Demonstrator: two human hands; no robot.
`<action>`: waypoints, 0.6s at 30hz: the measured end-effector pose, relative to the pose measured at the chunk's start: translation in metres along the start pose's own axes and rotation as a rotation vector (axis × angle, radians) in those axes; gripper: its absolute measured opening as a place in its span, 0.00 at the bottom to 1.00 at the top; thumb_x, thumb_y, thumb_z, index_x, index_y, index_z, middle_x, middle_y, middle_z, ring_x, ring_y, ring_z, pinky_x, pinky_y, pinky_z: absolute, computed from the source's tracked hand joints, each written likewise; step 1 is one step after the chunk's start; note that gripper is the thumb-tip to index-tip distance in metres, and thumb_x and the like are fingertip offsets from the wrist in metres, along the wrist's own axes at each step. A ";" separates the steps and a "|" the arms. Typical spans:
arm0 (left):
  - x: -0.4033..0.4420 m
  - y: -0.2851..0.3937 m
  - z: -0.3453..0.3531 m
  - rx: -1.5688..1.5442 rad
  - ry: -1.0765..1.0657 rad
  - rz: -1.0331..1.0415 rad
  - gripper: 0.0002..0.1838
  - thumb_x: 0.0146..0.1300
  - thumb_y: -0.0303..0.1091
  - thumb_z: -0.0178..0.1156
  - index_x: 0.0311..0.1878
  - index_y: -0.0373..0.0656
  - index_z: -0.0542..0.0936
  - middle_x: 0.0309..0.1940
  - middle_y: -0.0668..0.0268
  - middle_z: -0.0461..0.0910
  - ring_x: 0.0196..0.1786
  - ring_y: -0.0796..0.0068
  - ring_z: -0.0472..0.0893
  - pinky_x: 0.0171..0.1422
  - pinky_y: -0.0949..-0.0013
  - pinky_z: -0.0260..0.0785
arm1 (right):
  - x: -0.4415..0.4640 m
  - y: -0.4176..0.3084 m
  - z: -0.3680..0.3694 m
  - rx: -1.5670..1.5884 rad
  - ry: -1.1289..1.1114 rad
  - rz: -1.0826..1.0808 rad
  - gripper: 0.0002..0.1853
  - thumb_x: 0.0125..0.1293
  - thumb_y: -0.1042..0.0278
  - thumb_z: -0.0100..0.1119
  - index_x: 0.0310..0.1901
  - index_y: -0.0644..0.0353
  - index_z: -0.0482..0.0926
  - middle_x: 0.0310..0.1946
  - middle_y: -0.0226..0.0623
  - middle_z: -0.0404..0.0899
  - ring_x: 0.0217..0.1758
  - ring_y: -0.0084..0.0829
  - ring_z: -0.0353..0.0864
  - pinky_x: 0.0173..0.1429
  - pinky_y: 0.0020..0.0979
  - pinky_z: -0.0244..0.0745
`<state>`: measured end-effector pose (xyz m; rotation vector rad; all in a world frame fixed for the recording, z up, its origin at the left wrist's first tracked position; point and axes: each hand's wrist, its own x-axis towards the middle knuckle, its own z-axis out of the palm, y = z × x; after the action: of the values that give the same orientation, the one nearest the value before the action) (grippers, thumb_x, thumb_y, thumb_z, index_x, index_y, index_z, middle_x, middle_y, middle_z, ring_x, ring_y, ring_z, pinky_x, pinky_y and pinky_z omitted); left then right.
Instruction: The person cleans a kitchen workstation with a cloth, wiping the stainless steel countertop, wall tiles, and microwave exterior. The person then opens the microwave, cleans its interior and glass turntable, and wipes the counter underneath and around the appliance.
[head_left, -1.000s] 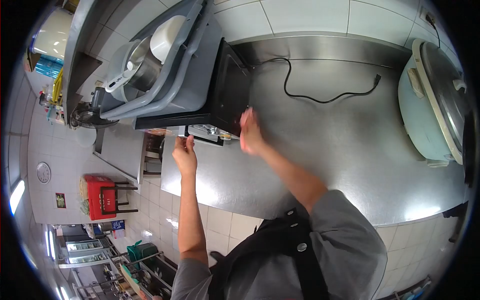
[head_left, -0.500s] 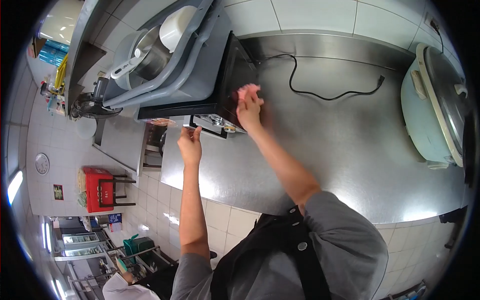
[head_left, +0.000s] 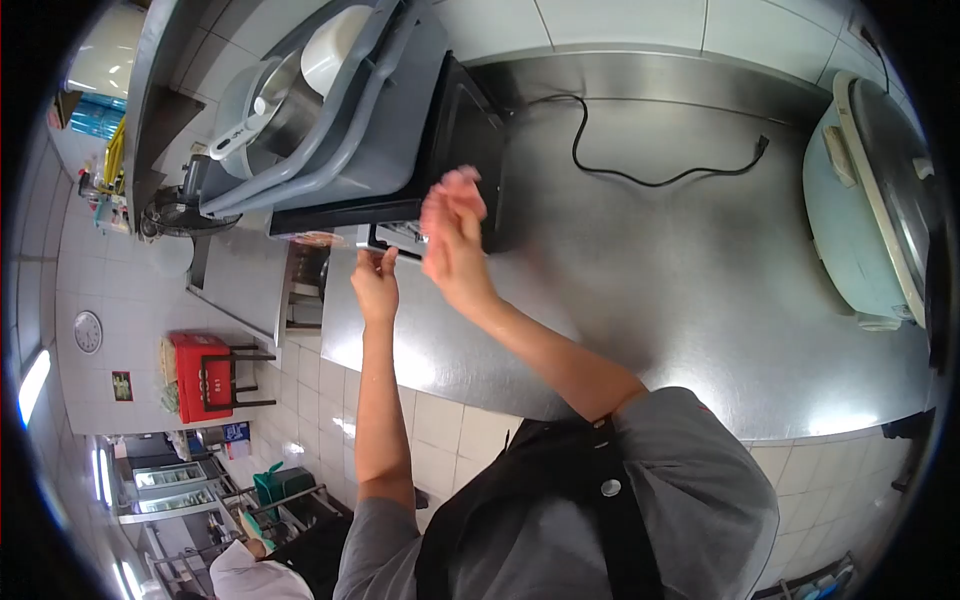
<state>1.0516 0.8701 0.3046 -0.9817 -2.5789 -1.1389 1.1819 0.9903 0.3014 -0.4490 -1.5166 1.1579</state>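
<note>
Head view. The right hand (head_left: 458, 270) has moved, with a pink cloth (head_left: 456, 195), to the front edge of the black oven (head_left: 472, 125). Its fingers are closed on the cloth; motion blur hides which of them press it. The change places the cloth across the front corner, partly covering the controls, and leaves more of the side panel in sight.

Left hand (head_left: 376, 290): fingers bent and narrow, at the silver-and-black handle (head_left: 364, 237) on the oven's front. Cannot tell whether they grip it or only touch it.

Oven stands on the steel table (head_left: 680, 270). A gray tub (head_left: 372, 150) rests on top, holding a white bowl (head_left: 333, 50) and a metal pot (head_left: 293, 118); this load limits access to the top.

A black cord (head_left: 640, 183) lies loose in a curve beside the oven, its plug end free on the table. At the far right of the view, a pale green lidded container (head_left: 848, 220), well apart from both hands. Behind, a fan (head_left: 185, 210), a red crate (head_left: 198, 378) and another person's white sleeve (head_left: 243, 574).
</note>
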 end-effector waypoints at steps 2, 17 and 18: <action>-0.004 0.003 -0.003 0.027 -0.018 -0.014 0.15 0.64 0.36 0.67 0.34 0.33 0.76 0.26 0.53 0.83 0.28 0.61 0.83 0.35 0.63 0.73 | -0.002 -0.003 0.000 0.174 -0.040 0.053 0.28 0.71 0.73 0.50 0.71 0.65 0.60 0.66 0.47 0.61 0.71 0.45 0.60 0.75 0.36 0.56; -0.001 0.015 -0.004 0.045 -0.032 -0.041 0.13 0.65 0.34 0.67 0.37 0.33 0.75 0.27 0.54 0.83 0.29 0.62 0.83 0.36 0.63 0.74 | 0.164 0.082 0.008 -0.229 0.090 -0.299 0.21 0.69 0.78 0.43 0.63 0.60 0.71 0.41 0.48 0.74 0.41 0.46 0.76 0.46 0.44 0.72; 0.001 0.016 -0.005 0.041 -0.028 -0.035 0.13 0.65 0.34 0.67 0.37 0.33 0.75 0.27 0.54 0.83 0.29 0.62 0.83 0.36 0.63 0.74 | 0.160 0.077 0.009 -0.201 0.038 -0.259 0.21 0.69 0.77 0.44 0.63 0.58 0.72 0.42 0.48 0.74 0.42 0.47 0.76 0.46 0.45 0.72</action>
<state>1.0597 0.8752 0.3177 -0.9542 -2.6402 -1.0831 1.1017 1.1477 0.3226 -0.3929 -1.6115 0.7967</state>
